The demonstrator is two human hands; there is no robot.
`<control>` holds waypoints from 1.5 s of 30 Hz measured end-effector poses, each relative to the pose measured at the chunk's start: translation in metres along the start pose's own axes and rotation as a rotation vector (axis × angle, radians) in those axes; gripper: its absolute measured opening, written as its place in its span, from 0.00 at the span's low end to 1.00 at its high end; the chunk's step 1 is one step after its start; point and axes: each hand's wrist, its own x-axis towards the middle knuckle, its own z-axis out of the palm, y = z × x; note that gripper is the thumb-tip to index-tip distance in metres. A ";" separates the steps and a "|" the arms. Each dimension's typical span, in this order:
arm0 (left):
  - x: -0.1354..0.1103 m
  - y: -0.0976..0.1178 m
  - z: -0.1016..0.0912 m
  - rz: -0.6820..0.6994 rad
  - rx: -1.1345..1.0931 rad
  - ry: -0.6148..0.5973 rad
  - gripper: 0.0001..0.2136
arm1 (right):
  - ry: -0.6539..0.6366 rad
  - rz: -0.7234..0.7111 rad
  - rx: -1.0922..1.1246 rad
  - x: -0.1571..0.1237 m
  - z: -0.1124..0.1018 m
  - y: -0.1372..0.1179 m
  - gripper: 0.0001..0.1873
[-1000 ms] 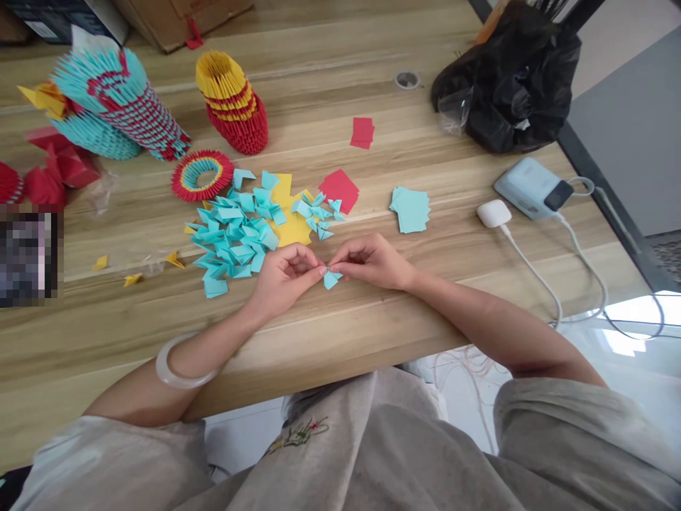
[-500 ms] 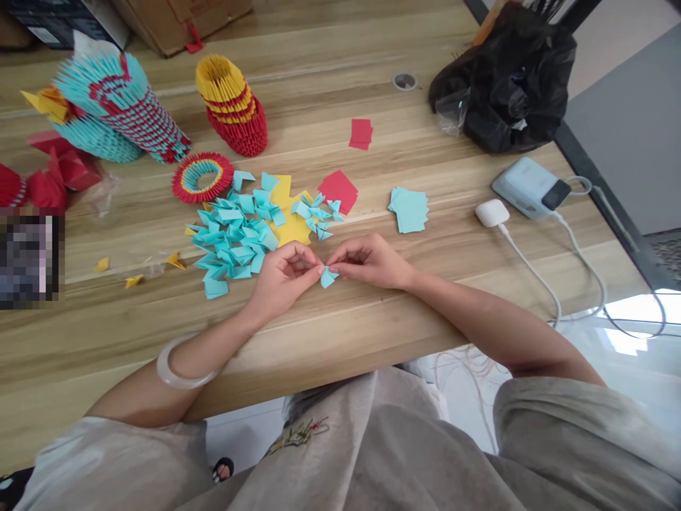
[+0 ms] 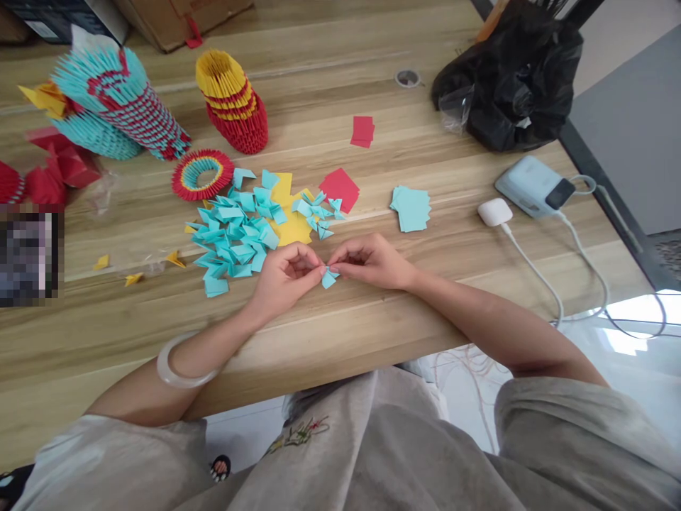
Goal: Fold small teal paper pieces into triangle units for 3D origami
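1. I see a loose, grey-beige top (image 3: 404, 454) on my feed, its soft cloth creased into long folds.
2. Small embroidery (image 3: 301, 434) marks the front: thin greenish stems with a touch of red.
3. Both short sleeves match; the right sleeve (image 3: 574, 433) is wide and bunched at its edge, the left sleeve (image 3: 117, 461) looks paler to me.
4. A smooth, whitish round bangle (image 3: 164, 362) circles the left forearm.
5. I make out the left hand (image 3: 281, 280) and right hand (image 3: 375, 262) as bare.
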 end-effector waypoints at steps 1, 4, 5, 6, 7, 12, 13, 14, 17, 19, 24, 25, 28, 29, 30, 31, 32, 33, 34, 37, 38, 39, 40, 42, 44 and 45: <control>0.000 0.000 0.000 0.012 0.005 0.003 0.12 | 0.001 -0.002 -0.001 0.000 0.000 0.000 0.16; -0.001 0.001 0.001 0.048 0.013 0.010 0.11 | 0.014 -0.021 -0.051 -0.001 0.001 -0.001 0.15; -0.001 0.001 0.001 0.055 0.014 0.010 0.11 | 0.025 -0.035 -0.084 -0.002 0.001 -0.001 0.15; -0.001 0.001 0.001 0.055 0.015 0.008 0.11 | 0.037 -0.051 -0.118 -0.002 0.001 -0.001 0.14; -0.001 0.001 0.001 0.051 0.014 0.006 0.11 | 0.047 -0.064 -0.149 -0.002 0.001 -0.001 0.14; -0.002 0.001 0.001 0.043 0.001 0.001 0.12 | 0.046 -0.071 -0.168 -0.002 0.001 0.000 0.15; -0.003 0.001 0.001 0.048 0.000 0.001 0.12 | 0.044 -0.071 -0.158 -0.002 0.001 0.001 0.15; -0.003 0.001 0.001 0.052 0.000 -0.001 0.12 | 0.042 -0.072 -0.148 -0.002 0.001 0.001 0.15; -0.003 0.000 0.001 0.070 0.004 -0.005 0.12 | 0.044 -0.079 -0.150 -0.002 0.000 0.002 0.15; -0.003 -0.001 0.000 0.089 0.003 -0.012 0.11 | 0.047 -0.091 -0.172 -0.002 0.000 0.003 0.15; -0.003 -0.004 -0.001 0.101 0.006 -0.031 0.10 | 0.066 -0.126 -0.238 -0.003 0.001 0.003 0.14; -0.003 -0.004 -0.001 0.101 0.009 -0.030 0.10 | 0.069 -0.130 -0.245 -0.003 0.001 0.003 0.14; -0.003 -0.005 -0.001 0.109 0.017 -0.025 0.09 | 0.073 -0.132 -0.256 -0.003 0.001 0.003 0.14; -0.003 -0.005 -0.001 0.112 0.017 -0.022 0.09 | 0.072 -0.130 -0.259 -0.003 0.001 0.003 0.14; -0.003 -0.005 0.000 0.114 0.016 -0.021 0.09 | 0.070 -0.127 -0.261 -0.003 0.001 0.003 0.14; -0.003 -0.005 0.000 0.114 0.015 -0.020 0.09 | 0.066 -0.124 -0.261 -0.003 0.001 0.002 0.14; -0.003 -0.005 0.000 0.114 0.012 -0.020 0.10 | 0.062 -0.121 -0.257 -0.003 0.001 0.002 0.14; -0.003 -0.004 0.000 0.112 0.010 -0.021 0.10 | 0.059 -0.118 -0.252 -0.002 0.001 0.002 0.14; -0.003 -0.004 0.000 0.111 0.008 -0.023 0.10 | 0.058 -0.115 -0.245 -0.002 0.001 0.001 0.13; -0.004 -0.003 0.000 0.106 0.011 -0.028 0.10 | 0.060 -0.107 -0.226 -0.002 0.001 0.001 0.13; -0.004 -0.002 0.000 0.097 0.014 -0.027 0.10 | 0.061 -0.103 -0.221 -0.002 0.001 0.000 0.13; -0.004 -0.002 0.000 0.086 0.018 -0.026 0.11 | 0.060 -0.099 -0.215 -0.002 0.001 0.000 0.13; -0.005 -0.002 0.000 0.073 0.020 -0.025 0.11 | 0.059 -0.095 -0.209 -0.002 0.001 0.000 0.13; -0.005 -0.002 0.000 0.060 0.015 -0.023 0.12 | 0.060 -0.093 -0.199 -0.002 0.002 0.000 0.13; -0.005 -0.003 0.000 0.077 0.006 -0.019 0.12 | 0.060 -0.092 -0.194 -0.002 0.002 0.001 0.13; -0.005 -0.003 0.000 0.091 0.004 -0.018 0.11 | 0.059 -0.090 -0.188 -0.002 0.001 0.001 0.13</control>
